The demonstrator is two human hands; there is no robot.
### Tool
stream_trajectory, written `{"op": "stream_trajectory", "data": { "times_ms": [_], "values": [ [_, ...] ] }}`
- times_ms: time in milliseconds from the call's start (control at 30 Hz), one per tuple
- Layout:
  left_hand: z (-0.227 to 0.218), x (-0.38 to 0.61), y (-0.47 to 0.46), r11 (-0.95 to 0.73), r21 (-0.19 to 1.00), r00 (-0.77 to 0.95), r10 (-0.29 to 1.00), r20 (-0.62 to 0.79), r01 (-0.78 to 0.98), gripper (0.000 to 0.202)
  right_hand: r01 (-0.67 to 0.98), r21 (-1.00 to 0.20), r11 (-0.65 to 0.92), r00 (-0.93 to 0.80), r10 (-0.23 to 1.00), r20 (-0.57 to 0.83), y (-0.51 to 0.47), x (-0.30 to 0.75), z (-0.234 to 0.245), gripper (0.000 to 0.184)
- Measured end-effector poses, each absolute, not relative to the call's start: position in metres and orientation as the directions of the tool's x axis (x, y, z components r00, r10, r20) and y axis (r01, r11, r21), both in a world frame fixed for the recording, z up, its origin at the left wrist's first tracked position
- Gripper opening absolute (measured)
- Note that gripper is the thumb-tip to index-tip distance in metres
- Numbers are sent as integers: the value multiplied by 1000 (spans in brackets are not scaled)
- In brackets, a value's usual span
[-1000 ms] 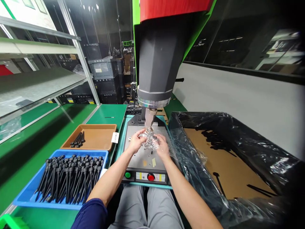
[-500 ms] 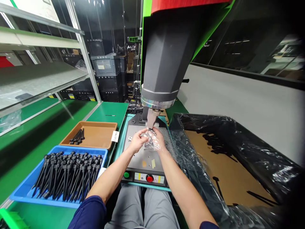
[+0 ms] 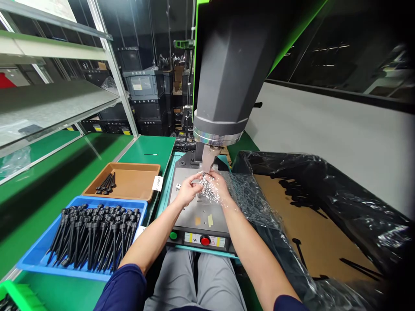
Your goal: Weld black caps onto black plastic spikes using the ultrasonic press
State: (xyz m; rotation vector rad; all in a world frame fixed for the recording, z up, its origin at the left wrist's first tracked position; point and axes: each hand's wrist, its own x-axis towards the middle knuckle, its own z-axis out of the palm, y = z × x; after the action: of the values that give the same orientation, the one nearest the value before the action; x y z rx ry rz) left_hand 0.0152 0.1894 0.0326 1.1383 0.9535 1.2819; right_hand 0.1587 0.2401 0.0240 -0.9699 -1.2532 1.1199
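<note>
A crinkled clear plastic bag (image 3: pixel 211 190) is stretched between my two hands, just under the pale metal tip (image 3: pixel 208 159) of the machine head. On its left side my left hand (image 3: pixel 188 190) is closed, with the index finger reaching up toward the tip and the thumb against the plastic. My right hand (image 3: pixel 219 185) grips the bag's other side, fingers curled and partly hidden by the film. Whatever small part may be at the fingertips is too small to make out. Below lies the metal work plate (image 3: pixel 188 221).
Left of the plate, a blue tray (image 3: pixel 32 267) holds many black cable ties; a brown tray (image 3: pixel 132 177) behind it has several more. A green button (image 3: pixel 173 235) and a red button (image 3: pixel 205 240) face me. At right, a carton lined with black plastic (image 3: pixel 279 246) contains black ties.
The view has shifted slightly. Both hands stay under the machine tip; the bag's film has shifted toward my right hand and wrist.
</note>
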Motion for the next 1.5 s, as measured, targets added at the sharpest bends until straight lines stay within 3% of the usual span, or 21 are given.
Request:
{"op": "stream_trajectory", "data": {
  "times_ms": [200, 467, 1033, 1500],
  "values": [
    [31, 14, 189, -56, 983, 72, 995, 70, -174, 70, -229, -954, 193, -46, 977, 208, 231, 162, 8, 48],
    [30, 14, 189, -187, 982, 45, 981, 188, -18, 48, -399, -914, 75, 73, 996, 50, 197, 189, -28, 63],
    [24, 13, 189, -236, 968, 94, 969, 228, 87, 47, -601, -799, -10, 95, 992, -83, 172, 208, -39, 55],
    [19, 12, 194, -280, 957, 78, 959, 274, 77, 45, -588, -808, -43, 43, 996, -84, 174, 205, -41, 53]
  ]
}}
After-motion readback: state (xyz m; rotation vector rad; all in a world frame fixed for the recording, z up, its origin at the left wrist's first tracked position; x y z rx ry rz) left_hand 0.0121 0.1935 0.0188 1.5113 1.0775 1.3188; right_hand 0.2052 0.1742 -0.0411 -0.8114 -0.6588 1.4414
